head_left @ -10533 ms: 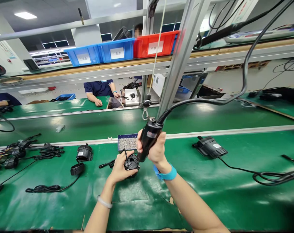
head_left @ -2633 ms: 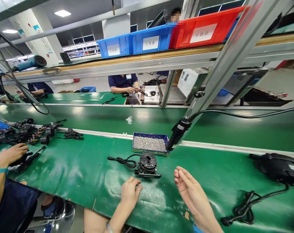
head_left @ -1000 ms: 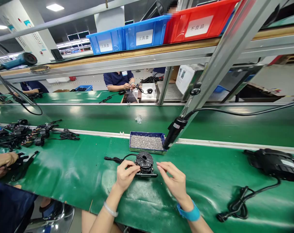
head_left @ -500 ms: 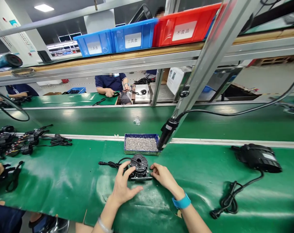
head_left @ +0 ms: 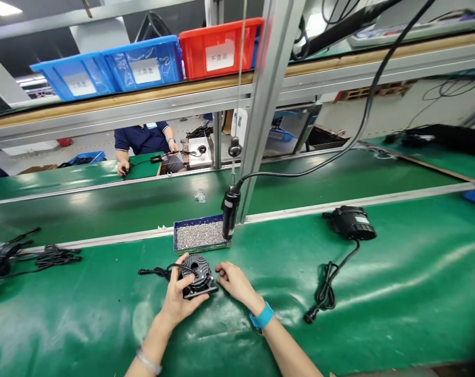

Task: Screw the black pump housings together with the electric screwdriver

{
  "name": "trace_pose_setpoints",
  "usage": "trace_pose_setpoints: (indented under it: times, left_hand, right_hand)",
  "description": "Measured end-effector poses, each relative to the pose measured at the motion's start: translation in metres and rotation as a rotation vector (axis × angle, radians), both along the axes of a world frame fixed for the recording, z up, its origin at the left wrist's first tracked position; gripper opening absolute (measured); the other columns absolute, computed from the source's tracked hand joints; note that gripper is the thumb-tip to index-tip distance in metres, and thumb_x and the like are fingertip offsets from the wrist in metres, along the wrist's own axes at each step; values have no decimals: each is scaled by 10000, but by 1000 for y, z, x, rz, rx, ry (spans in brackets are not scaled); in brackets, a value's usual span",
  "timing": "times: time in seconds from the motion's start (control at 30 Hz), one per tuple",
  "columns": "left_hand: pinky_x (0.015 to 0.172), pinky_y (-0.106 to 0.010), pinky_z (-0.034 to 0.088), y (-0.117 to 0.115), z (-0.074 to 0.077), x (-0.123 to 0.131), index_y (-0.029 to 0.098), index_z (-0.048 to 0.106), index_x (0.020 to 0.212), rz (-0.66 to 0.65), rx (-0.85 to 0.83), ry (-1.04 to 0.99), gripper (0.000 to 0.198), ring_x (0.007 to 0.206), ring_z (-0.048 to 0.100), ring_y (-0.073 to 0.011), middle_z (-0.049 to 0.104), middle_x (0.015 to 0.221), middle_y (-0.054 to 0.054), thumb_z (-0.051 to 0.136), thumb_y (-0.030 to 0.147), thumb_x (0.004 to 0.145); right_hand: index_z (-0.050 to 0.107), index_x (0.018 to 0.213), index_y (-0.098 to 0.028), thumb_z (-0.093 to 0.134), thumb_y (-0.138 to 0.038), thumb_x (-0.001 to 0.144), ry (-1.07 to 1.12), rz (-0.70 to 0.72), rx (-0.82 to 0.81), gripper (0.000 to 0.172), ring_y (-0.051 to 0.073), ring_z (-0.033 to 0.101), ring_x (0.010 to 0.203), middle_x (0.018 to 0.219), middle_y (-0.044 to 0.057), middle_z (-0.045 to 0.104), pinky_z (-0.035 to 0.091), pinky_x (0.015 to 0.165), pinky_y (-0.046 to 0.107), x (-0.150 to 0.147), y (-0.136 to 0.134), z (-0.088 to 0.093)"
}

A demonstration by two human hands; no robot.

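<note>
A black round ribbed unit on a flat base lies on the green mat, tilted slightly, with its coiled black cable running off to the left. My left hand grips the unit from the left, fingers over its top and thumb along the front edge of its base. Just right of the unit, my right hand has its fingers curled together; whether something small is between them is hidden. Behind the unit stands a blue tray of small metal screws. A black electric screwdriver hangs over the tray's right end.
To the right lies another black unit with a bundled cable. More black cabled parts lie at the left. Blue bins and a red bin stand on the shelf above. A person works across the bench.
My view has swung to the right. My left thumb has closed in against the unit's base, and the unit has turned slightly. My right hand stays curled beside it.
</note>
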State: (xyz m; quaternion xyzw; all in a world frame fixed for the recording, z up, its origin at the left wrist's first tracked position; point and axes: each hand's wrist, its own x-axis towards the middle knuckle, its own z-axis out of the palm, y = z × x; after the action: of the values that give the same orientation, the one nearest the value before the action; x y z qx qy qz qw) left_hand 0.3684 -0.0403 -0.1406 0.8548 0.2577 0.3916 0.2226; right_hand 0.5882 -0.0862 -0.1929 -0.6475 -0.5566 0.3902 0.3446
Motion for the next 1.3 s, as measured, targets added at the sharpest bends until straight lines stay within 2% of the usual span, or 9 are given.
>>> trace_pose_setpoints:
  times: [0.1, 0.2, 0.33, 0.43, 0.53, 0.67, 0.83, 1.13, 1.3]
  left_hand:
    - [1041, -538, 476, 3, -2, -2, 268, 386, 1199, -54, -71, 23, 564, 1428, 380, -360, 182, 1590, -207, 765, 199, 787]
    - [1033, -516, 489, 3, -5, -4, 241, 412, 1181, -30, -84, 51, 524, 1406, 421, -348, 269, 1564, -219, 761, 221, 789]
    - [1021, -508, 498, 2, -7, -4, 231, 437, 1166, 11, -54, 35, 526, 1359, 484, -338, 427, 1470, -208, 777, 249, 765]
    - [1002, -503, 510, 0, -8, -2, 223, 451, 1162, 56, -60, 42, 541, 1299, 541, -333, 515, 1379, -192, 793, 323, 755]
    - [983, -500, 522, -5, -10, 0, 214, 427, 1210, 134, -96, 29, 618, 1236, 586, -325, 545, 1332, -185, 784, 428, 754]
    - [974, -498, 528, -10, -11, 2, 217, 366, 1275, 151, -182, 14, 719, 1206, 602, -320, 524, 1344, -182, 775, 484, 747]
    - [1065, -540, 442, -8, -8, 5, 215, 335, 1326, 85, -253, -58, 790, 1354, 464, -357, 411, 1454, -215, 787, 481, 736]
    - [1055, -570, 414, -4, -8, 12, 220, 397, 1296, 70, -223, -121, 697, 1397, 397, -372, 365, 1484, -223, 794, 342, 736]
    - [1068, -561, 406, 0, -7, 8, 211, 473, 1203, -11, -167, -77, 619, 1445, 310, -386, 396, 1445, -210, 824, 356, 715]
  right_hand:
    - [667, 1019, -184, 533, -110, 795, 140, -36, 72, 272, 201, 643, 846, 927, 69, 681, 511, 773, 302, -5, -1, 11]
    - [587, 1234, -192, 403, -270, 950, 299, -74, 156, 347, 207, 639, 1048, 1182, 104, 656, 544, 843, 316, -9, -4, 31]
    - [554, 1350, -244, 409, -473, 988, 494, 8, 272, 452, 222, 538, 1274, 1376, 79, 583, 423, 1095, 379, -13, 6, 62]
    - [532, 1396, -265, 493, -508, 961, 530, 103, 317, 500, 239, 479, 1343, 1435, 69, 548, 346, 1159, 414, -21, 20, 75]
    - [561, 1357, -245, 453, -451, 987, 485, 103, 307, 437, 222, 511, 1313, 1411, 64, 571, 362, 1150, 394, -34, 26, 76]
    - [558, 1286, -207, 318, -410, 1025, 413, -47, 333, 408, 204, 591, 1193, 1291, 84, 636, 445, 1066, 362, -51, 19, 71]
    - [514, 1236, -204, 331, -414, 1015, 279, -133, 342, 355, 223, 605, 1104, 1167, 100, 635, 480, 997, 396, -58, 9, 69]
    - [471, 1199, -230, 308, -403, 996, 82, -205, 335, 313, 269, 523, 1196, 1243, 108, 591, 195, 1141, 640, -68, 6, 66]
    - [469, 1205, -222, 328, -394, 984, 21, -204, 289, 314, 282, 514, 1182, 1237, 116, 588, 189, 1123, 654, -67, 0, 68]
